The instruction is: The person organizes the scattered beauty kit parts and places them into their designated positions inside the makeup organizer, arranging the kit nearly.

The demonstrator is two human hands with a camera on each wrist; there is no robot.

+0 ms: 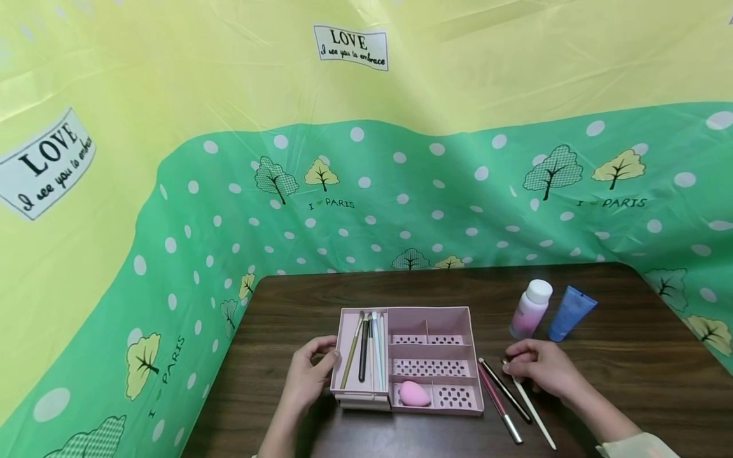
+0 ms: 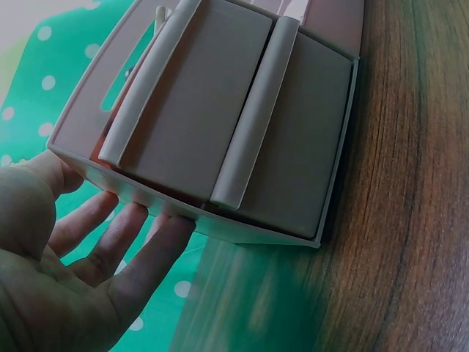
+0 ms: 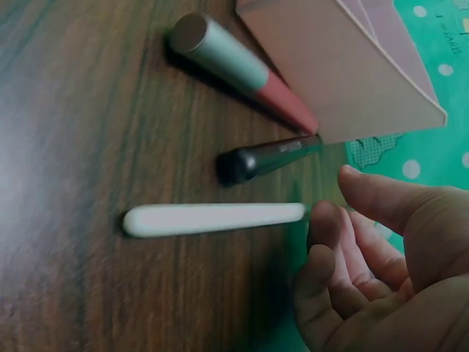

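A pink organizer box [image 1: 429, 353] stands on the table, with two drawer fronts [image 2: 194, 95] facing the left wrist camera. Fingertips of my left hand [image 1: 309, 372] touch its left side wall, fingers extended. Several makeup brushes [image 1: 364, 350] lie in its left tray, and a pink makeup sponge [image 1: 413, 394] sits in a front compartment. Right of the box, my right hand [image 1: 544, 367] is over the head end of a white-handled brush [image 3: 212, 218]. Its thumb and fingertips are apart in the right wrist view. A black brush [image 1: 505, 389] and a red-and-silver brush [image 1: 499, 401] lie beside it.
Behind my right hand stand a white-capped pink bottle [image 1: 530, 310] and a blue tube [image 1: 571, 313]. The dark wooden table [image 1: 275, 312] is bordered at the back and sides by a green and yellow printed curtain [image 1: 366, 191].
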